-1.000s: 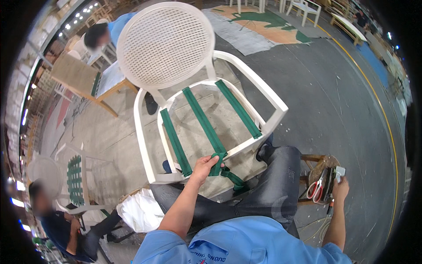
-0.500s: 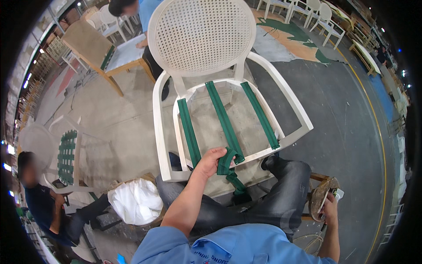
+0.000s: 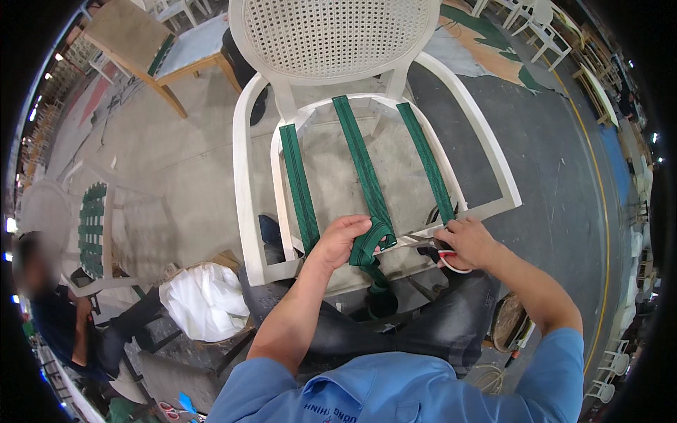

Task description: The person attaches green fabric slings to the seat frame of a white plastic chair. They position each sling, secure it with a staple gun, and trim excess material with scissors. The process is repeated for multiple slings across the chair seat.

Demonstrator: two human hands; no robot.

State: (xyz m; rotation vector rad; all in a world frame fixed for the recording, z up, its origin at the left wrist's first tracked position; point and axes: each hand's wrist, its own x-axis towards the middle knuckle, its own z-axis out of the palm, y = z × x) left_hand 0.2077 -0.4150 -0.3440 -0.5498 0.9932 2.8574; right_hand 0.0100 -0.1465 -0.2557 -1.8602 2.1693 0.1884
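A white armchair with a woven-pattern back stands before me, its open seat frame crossed by three green webbing straps running front to back. My left hand is closed around the folded loose end of the middle strap at the front rail; its tail hangs below. In my right hand is a pair of scissors with red and white handles. Their blades point left toward the strap, close to it; whether they touch it I cannot tell.
Bundled white material sits in a container at my left. A round stool stands by my right leg. Another person sits at far left beside a chair with green webbing. A wooden chair stands behind.
My right hand has come from the stool at the right to the chair's front rail with the scissors. My left hand still holds the strap. The view has shifted, with the chair higher.
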